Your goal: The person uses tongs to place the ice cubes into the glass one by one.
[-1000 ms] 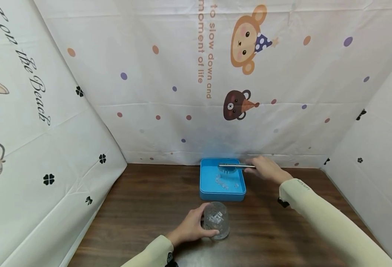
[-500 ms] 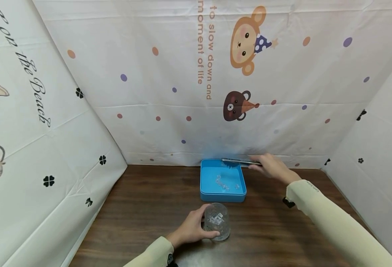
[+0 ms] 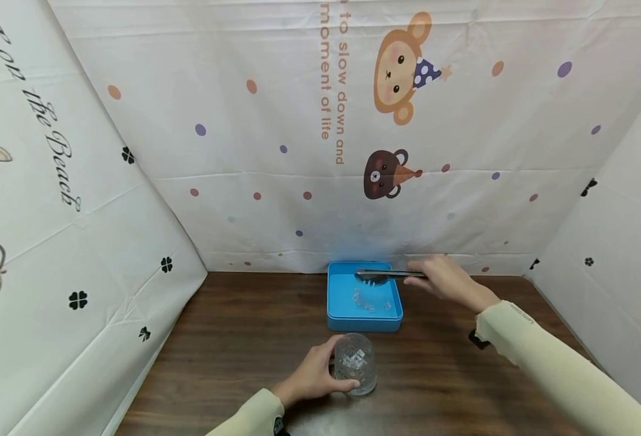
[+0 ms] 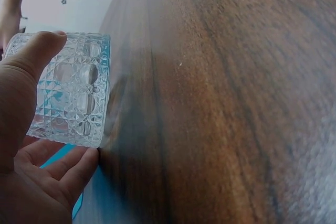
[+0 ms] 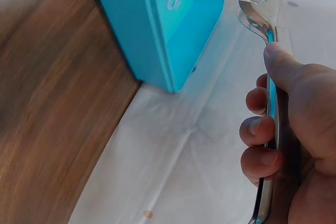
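My left hand [image 3: 316, 370] holds a cut-glass tumbler [image 3: 365, 366] upright on the table, thumb and fingers round its side; clear chunks like ice show inside. In the left wrist view the tumbler's faceted wall [image 4: 76, 90] fills the hand's grip. Beyond it, my right hand [image 3: 445, 280] grips metal serving tongs [image 5: 269, 103], one end forked, the other rounded. The tongs' tips hang over the back of a shallow blue tray [image 3: 364, 324]. Several small clear pieces [image 3: 360, 298] lie on its floor. Whether anything sits between the tips cannot be told.
The dark wooden table [image 3: 244, 339] runs back to a printed white cloth [image 3: 277, 212], close behind the tray. More cloth [image 3: 108, 290] closes off the left side, and another sheet [image 3: 620, 290] hangs at the right.
The right hand has shifted slightly rightward. The tongs rose toward the tray's back edge, then came down over the tray again. The left hand and tumbler stay in place.
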A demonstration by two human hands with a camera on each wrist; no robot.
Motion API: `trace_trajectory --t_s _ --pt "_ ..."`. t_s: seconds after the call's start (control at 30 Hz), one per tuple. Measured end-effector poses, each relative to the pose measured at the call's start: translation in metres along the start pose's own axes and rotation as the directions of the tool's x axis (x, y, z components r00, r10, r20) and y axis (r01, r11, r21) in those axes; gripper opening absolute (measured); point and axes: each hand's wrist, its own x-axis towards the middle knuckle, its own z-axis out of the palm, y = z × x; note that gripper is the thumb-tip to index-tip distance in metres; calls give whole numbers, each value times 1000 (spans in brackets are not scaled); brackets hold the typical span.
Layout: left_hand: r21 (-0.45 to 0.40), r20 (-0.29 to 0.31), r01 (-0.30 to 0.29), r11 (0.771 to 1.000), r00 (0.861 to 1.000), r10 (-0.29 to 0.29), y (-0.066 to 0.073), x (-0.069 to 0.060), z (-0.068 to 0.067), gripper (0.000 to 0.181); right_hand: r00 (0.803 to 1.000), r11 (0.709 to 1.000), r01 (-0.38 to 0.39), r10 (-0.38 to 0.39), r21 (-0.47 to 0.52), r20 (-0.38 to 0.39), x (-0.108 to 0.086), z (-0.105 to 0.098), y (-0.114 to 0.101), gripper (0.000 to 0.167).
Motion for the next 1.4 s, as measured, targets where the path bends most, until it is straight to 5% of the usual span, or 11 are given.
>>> trace_trajectory --t_s 0.33,0.73,1.4 --pt "0 -1 -15 1000 1000 15 -1 0 0 79 999 996 27 -30 90 35 -26 -12 -32 6" --pt "18 -5 -40 999 999 40 0 -1 1 80 990 981 141 -142 131 -3 -51 -17 -66 16" --pt "35 -5 -26 999 1000 26 0 0 -1 81 989 984 146 -145 106 -10 -55 -8 -72 13"
